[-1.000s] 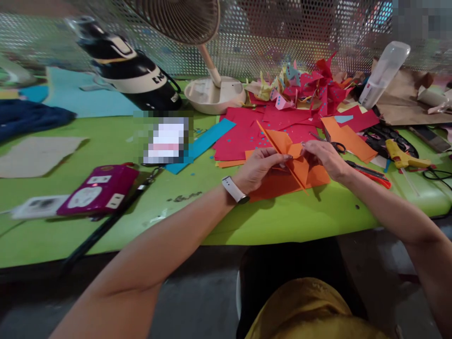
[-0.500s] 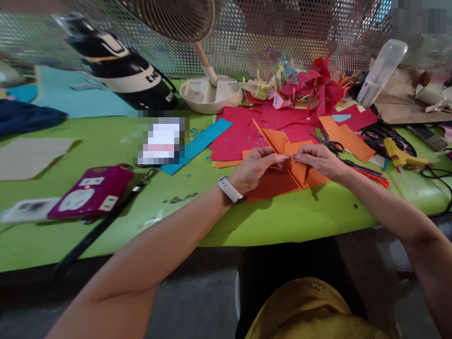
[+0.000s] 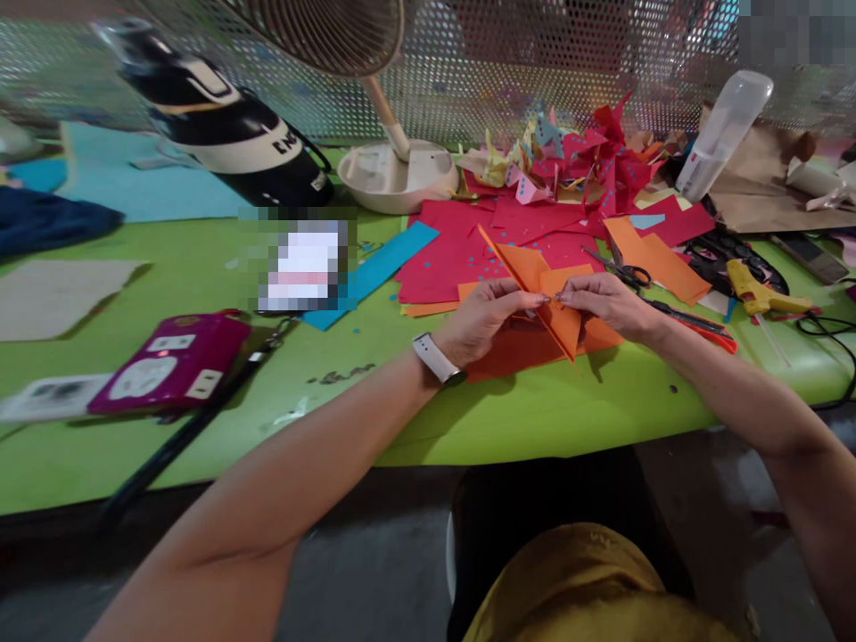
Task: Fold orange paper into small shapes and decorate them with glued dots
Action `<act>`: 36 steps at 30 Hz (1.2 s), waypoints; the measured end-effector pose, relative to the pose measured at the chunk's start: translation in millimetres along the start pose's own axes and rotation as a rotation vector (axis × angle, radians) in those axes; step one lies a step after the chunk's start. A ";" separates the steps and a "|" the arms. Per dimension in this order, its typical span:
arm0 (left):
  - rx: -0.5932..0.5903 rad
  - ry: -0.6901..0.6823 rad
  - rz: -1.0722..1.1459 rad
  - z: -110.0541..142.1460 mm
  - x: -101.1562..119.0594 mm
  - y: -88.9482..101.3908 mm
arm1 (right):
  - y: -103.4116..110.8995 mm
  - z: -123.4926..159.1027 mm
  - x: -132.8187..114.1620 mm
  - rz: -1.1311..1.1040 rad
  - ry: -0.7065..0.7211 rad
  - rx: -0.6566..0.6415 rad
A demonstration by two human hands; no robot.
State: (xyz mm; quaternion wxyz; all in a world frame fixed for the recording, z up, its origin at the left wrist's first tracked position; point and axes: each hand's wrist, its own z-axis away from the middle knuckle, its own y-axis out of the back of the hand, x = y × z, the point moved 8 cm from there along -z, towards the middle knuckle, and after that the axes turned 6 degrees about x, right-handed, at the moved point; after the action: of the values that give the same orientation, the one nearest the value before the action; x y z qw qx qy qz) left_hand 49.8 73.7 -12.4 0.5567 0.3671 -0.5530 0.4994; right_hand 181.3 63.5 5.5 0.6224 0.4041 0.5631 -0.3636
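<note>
A folded orange paper piece (image 3: 563, 332) with flaps standing out is held just above the green table (image 3: 522, 428). My left hand (image 3: 491, 314), wearing a watch (image 3: 437, 357) at the wrist, pinches it near the middle from the left. From the right, my right hand (image 3: 605, 303) pinches the same paper, its fingertips almost meeting the left ones. The exact fold between the fingertips is hidden. Beneath the hands lies a flat orange sheet (image 3: 505, 358), with red paper sheets (image 3: 445, 245) behind it.
Scissors (image 3: 632, 272), a utility knife (image 3: 695, 328) and a yellow glue gun (image 3: 753, 290) lie to the right. Folded paper shapes (image 3: 568, 160) are heaped behind. A fan base (image 3: 374, 183), bottle (image 3: 227, 134), phone (image 3: 304, 263) and purple device (image 3: 170, 361) occupy the left.
Both hands keep their pinch on the orange paper and have hardly moved. The view has shifted very slightly.
</note>
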 end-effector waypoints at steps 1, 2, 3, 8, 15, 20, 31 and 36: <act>-0.004 0.003 0.000 -0.1 -0.7 0.0 | 1.3 -0.1 -0.3 0.005 0.002 0.018; -0.009 0.006 0.004 0.1 -1.1 0.0 | 2.4 -0.1 -0.6 0.007 0.002 0.034; -0.016 0.012 0.005 0.4 -1.3 -0.4 | 3.1 0.0 -1.0 0.009 0.001 0.042; -0.037 0.016 0.005 2.3 1.5 -3.0 | 1.5 1.9 -4.7 0.013 0.002 0.005; -0.060 -0.003 -0.032 0.2 0.5 -4.4 | -1.1 1.4 -6.5 0.023 0.032 -0.027; -0.052 0.014 0.001 -0.4 -1.1 -4.0 | -2.0 -0.3 -3.4 0.042 0.033 -0.024; -0.071 0.011 -0.030 -3.8 -0.2 -2.8 | -0.9 2.6 6.1 -0.062 -0.138 -0.139; -0.140 0.091 -0.036 -4.2 -3.8 -3.1 | -1.8 3.4 5.2 -0.001 -0.176 -0.129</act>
State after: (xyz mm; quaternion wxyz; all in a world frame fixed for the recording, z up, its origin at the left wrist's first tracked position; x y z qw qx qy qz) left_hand 54.3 76.5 -16.2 0.6148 0.3140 -0.5539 0.4655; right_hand 181.6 59.7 0.3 0.6941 0.3295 0.5285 -0.3610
